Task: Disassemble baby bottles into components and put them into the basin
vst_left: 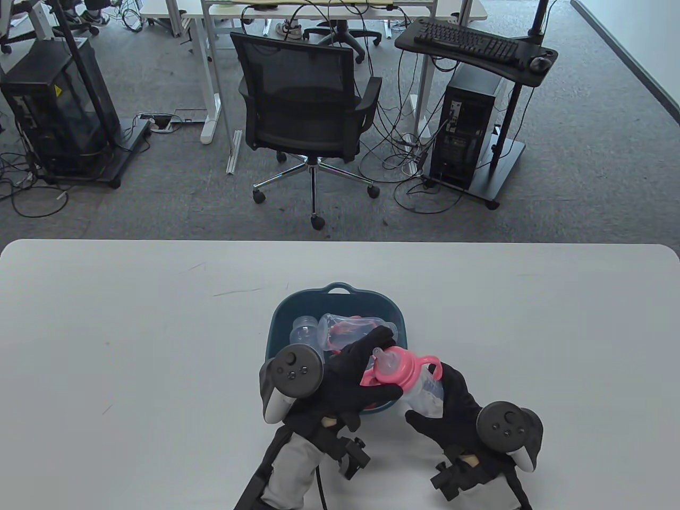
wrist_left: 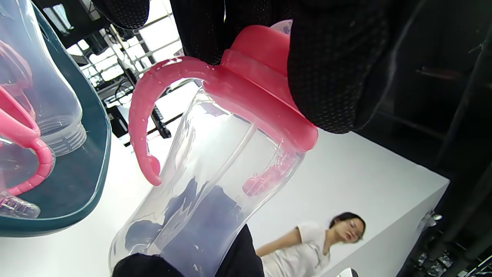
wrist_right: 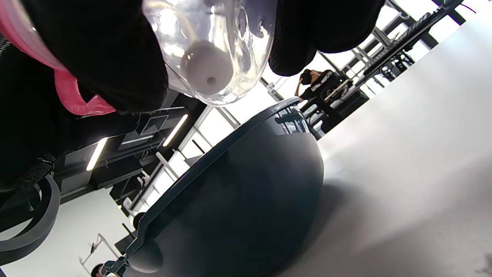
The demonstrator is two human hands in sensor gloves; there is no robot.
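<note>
You are holding a clear baby bottle (vst_left: 425,393) tilted above the tabletop (vst_left: 133,340), low and just right of centre in the table view, touching the near right edge of the basin (vst_left: 281,313). Its pink collar (vst_left: 401,372) carries two curved pink handles (wrist_left: 144,115) and a translucent teat (vst_left: 385,361) that points toward the upper left. Through the clear wall in the left wrist view you can see a thin straw running down inside.

Your left hand (vst_left: 356,377) has its grip wrapped over the collar and teat, fingers above and thumb below. Your right hand (vst_left: 451,409) has its grip curled round the bottle's lower body; the right wrist view shows the rounded bottom (wrist_right: 211,61) between the gloved fingers (wrist_right: 96,50).

The dark teal basin sits at centre bottom of the table view, partly hidden by your left hand. Inside lie a clear bottle body (vst_left: 304,330) and a second clear bottle body (vst_left: 350,326) with pink parts showing beside it.

The tabletop is plain white with a few faint scuffs. Beyond it, across the upper frame, grey carpet holds a black office chair (vst_left: 305,106), a computer tower (vst_left: 467,133), a keyboard (vst_left: 467,40) on a stand, and loose cables.
</note>
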